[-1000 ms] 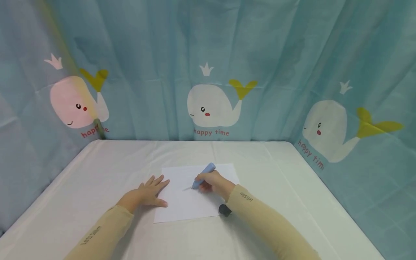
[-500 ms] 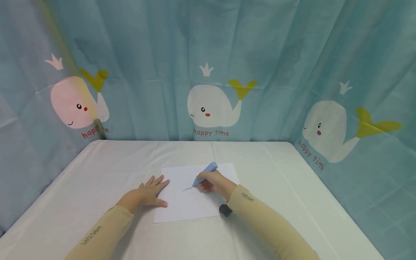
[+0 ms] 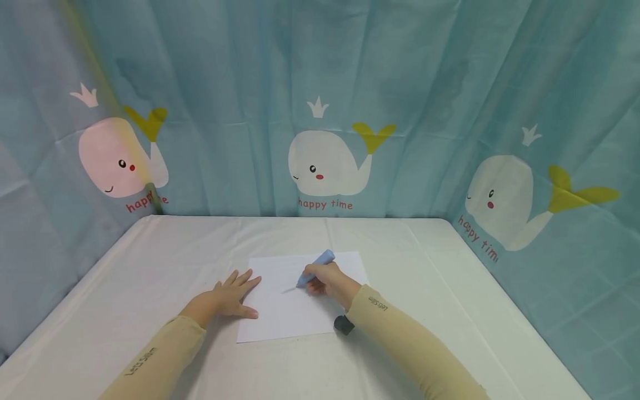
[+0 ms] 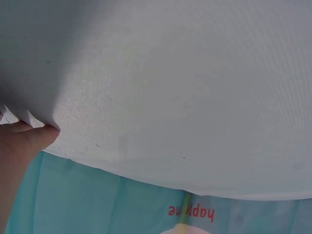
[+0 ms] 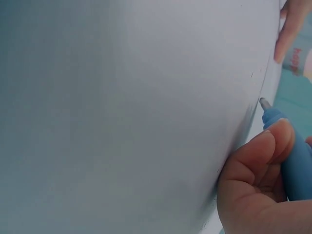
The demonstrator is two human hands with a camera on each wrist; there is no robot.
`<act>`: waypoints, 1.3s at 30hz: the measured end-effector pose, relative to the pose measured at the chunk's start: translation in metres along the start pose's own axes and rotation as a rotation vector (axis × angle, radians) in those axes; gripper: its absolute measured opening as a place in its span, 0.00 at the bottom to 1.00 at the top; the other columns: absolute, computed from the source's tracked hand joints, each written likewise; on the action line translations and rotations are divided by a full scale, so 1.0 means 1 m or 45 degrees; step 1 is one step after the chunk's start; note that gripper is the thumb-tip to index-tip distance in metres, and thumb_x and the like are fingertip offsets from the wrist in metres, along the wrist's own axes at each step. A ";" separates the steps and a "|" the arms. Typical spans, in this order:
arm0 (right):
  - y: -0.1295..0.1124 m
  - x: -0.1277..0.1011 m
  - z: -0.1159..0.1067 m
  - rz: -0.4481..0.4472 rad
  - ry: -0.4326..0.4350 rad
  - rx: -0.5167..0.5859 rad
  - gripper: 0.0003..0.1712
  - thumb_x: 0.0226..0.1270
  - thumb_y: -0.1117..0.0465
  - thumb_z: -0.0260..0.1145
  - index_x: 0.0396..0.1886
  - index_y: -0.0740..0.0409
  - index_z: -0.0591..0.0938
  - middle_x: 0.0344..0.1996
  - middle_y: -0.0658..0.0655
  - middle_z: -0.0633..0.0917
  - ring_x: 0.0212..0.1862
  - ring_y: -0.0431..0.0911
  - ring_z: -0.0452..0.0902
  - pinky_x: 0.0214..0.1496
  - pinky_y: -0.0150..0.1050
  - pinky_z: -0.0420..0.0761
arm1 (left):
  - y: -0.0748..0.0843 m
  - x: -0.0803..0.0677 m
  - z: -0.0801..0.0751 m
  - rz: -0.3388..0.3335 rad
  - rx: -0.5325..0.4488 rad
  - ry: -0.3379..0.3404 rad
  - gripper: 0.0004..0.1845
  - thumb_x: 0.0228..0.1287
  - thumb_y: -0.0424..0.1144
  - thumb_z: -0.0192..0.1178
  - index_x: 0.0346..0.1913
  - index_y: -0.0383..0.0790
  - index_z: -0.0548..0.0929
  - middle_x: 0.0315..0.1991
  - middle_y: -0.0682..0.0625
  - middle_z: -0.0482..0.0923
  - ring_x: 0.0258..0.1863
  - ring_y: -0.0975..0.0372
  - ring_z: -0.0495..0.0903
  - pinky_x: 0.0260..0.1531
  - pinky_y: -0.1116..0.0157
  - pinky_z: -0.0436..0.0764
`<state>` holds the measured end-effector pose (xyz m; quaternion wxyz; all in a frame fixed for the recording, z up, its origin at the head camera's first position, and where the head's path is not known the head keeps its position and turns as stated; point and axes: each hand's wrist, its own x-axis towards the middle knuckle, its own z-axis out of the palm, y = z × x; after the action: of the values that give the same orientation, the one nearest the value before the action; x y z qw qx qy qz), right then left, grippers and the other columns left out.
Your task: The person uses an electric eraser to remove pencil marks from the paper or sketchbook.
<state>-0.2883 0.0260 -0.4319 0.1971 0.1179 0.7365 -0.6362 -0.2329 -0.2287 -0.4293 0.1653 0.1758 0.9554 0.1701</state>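
Note:
A sheet of white paper [image 3: 280, 322] lies on the white-covered table in the head view. My left hand [image 3: 227, 297] rests on its left edge, fingers spread and straight. My right hand [image 3: 327, 279] pinches a thick light-blue pen [image 3: 320, 262] between thumb and fingers above the sheet's middle. The pen slants, its narrow tip pointing down and left. In the right wrist view, the pen [image 5: 296, 168] shows a short grey tip; whether it touches the paper I cannot tell. A faint grey streak runs left from the tip, a mark or a shadow.
A white cloth [image 3: 400, 261] covers the table. A small black object [image 3: 343, 325] sits beneath the right sleeve's cuff, over the paper's lower right corner. Blue curtains [image 3: 225, 161] printed with whales enclose the table at the back and sides.
The pen's tip has shifted slightly up and right over the paper with my right hand. My left hand has stayed in place.

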 end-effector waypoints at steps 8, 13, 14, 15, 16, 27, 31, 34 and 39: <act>-0.001 -0.001 0.001 0.005 0.000 0.000 0.12 0.55 0.65 0.67 0.37 0.67 0.76 0.16 0.55 0.79 0.17 0.41 0.74 0.21 0.30 0.75 | 0.001 0.000 0.000 -0.002 0.002 -0.001 0.51 0.53 0.58 0.69 0.73 0.34 0.58 0.74 0.30 0.44 0.71 0.30 0.38 0.60 0.28 0.43; 0.000 -0.001 0.001 0.002 0.005 -0.020 0.11 0.56 0.65 0.67 0.36 0.67 0.77 0.16 0.55 0.79 0.17 0.41 0.74 0.21 0.30 0.75 | 0.003 -0.002 0.000 0.000 -0.012 -0.013 0.51 0.54 0.57 0.69 0.73 0.33 0.58 0.74 0.30 0.44 0.71 0.30 0.38 0.60 0.28 0.43; 0.001 -0.001 0.001 0.000 0.000 -0.034 0.11 0.56 0.65 0.67 0.36 0.67 0.76 0.16 0.55 0.79 0.17 0.41 0.74 0.21 0.30 0.75 | 0.003 -0.003 0.000 -0.002 -0.012 -0.013 0.51 0.54 0.57 0.69 0.73 0.33 0.58 0.74 0.30 0.44 0.71 0.30 0.38 0.60 0.28 0.43; 0.001 -0.001 0.002 -0.002 -0.006 -0.048 0.11 0.57 0.65 0.67 0.36 0.67 0.77 0.16 0.55 0.79 0.17 0.41 0.74 0.21 0.30 0.75 | 0.003 -0.003 0.000 -0.004 -0.013 -0.013 0.51 0.54 0.57 0.69 0.73 0.33 0.58 0.74 0.30 0.44 0.71 0.30 0.38 0.60 0.28 0.43; 0.001 -0.001 0.002 -0.001 -0.009 -0.055 0.11 0.57 0.65 0.67 0.36 0.67 0.77 0.16 0.55 0.79 0.17 0.41 0.74 0.21 0.30 0.76 | 0.004 -0.003 0.000 -0.006 -0.011 -0.011 0.51 0.54 0.57 0.69 0.73 0.33 0.58 0.74 0.30 0.44 0.71 0.30 0.38 0.60 0.28 0.42; -0.001 -0.003 0.002 -0.004 -0.020 -0.037 0.13 0.57 0.65 0.67 0.38 0.68 0.76 0.16 0.55 0.79 0.17 0.41 0.74 0.21 0.30 0.76 | 0.003 -0.002 -0.001 -0.007 0.010 -0.001 0.51 0.54 0.58 0.68 0.73 0.34 0.58 0.74 0.30 0.45 0.71 0.31 0.39 0.60 0.28 0.44; -0.001 -0.001 0.003 -0.004 -0.012 -0.009 0.14 0.56 0.66 0.68 0.39 0.67 0.75 0.16 0.55 0.79 0.16 0.41 0.74 0.21 0.30 0.76 | 0.003 -0.002 -0.002 -0.008 0.015 0.000 0.51 0.54 0.58 0.68 0.73 0.34 0.58 0.74 0.30 0.44 0.71 0.30 0.39 0.60 0.28 0.44; -0.001 0.000 0.003 -0.006 -0.003 -0.004 0.13 0.56 0.66 0.68 0.37 0.67 0.75 0.15 0.55 0.79 0.16 0.41 0.74 0.20 0.30 0.75 | 0.003 -0.001 -0.002 -0.006 0.007 -0.004 0.51 0.55 0.58 0.68 0.74 0.34 0.58 0.74 0.30 0.44 0.71 0.31 0.38 0.60 0.28 0.43; -0.001 0.000 0.002 -0.002 -0.011 -0.004 0.13 0.55 0.66 0.68 0.37 0.68 0.76 0.15 0.55 0.79 0.16 0.41 0.74 0.20 0.30 0.75 | 0.004 -0.002 -0.002 -0.006 -0.004 -0.007 0.51 0.54 0.57 0.68 0.73 0.34 0.58 0.74 0.30 0.44 0.71 0.30 0.38 0.60 0.28 0.43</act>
<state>-0.2884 0.0237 -0.4315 0.1998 0.1144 0.7369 -0.6356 -0.2312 -0.2265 -0.4258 0.1688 0.1738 0.9551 0.1706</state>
